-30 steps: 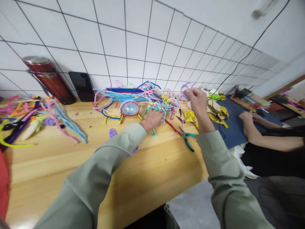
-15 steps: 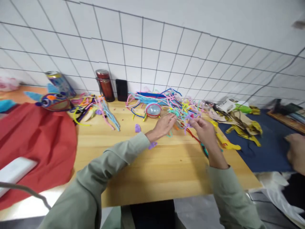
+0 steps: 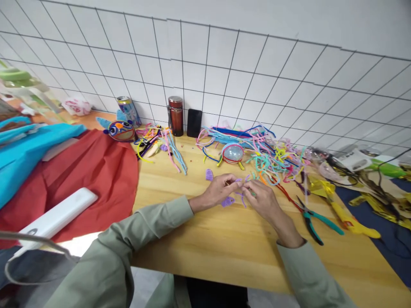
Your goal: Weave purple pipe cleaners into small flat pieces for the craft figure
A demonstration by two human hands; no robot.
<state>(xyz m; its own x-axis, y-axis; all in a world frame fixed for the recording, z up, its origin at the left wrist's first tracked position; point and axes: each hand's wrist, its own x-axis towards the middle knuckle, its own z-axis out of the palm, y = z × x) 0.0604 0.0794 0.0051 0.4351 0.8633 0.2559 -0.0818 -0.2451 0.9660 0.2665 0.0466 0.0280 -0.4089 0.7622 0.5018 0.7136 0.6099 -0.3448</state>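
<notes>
Close together over the wooden table (image 3: pixel 199 252), both hands pinch a purple pipe cleaner (image 3: pixel 243 200), whose loose ends stick out between the fingers. My left hand (image 3: pixel 220 189) is closed on it from the left. From the right, my right hand (image 3: pixel 259 199) has its fingertips closed on the same pipe cleaner. A coiled purple piece (image 3: pixel 209 174) lies behind my left hand, and another purple coil (image 3: pixel 227 201) lies just below its fingers. Farther back sits a clear dome (image 3: pixel 233 152) ringed in red, with yellow and blue pipe cleaner legs.
Tangled pipe cleaners (image 3: pixel 269 158) fill the back. Teal-handled pliers (image 3: pixel 316 218) lie open at right beside yellow foil (image 3: pixel 349 216). Along the wall stand a red thermos (image 3: pixel 175 117), a phone (image 3: pixel 194 122) and a can (image 3: pixel 129 112). Red cloth (image 3: pixel 109 184) and a white power bank (image 3: pixel 61 216) are at left.
Both hands have drawn back from the tangled pile toward me and come together, with a purple pipe cleaner between them. The view has swung left, and the pliers now show uncovered.
</notes>
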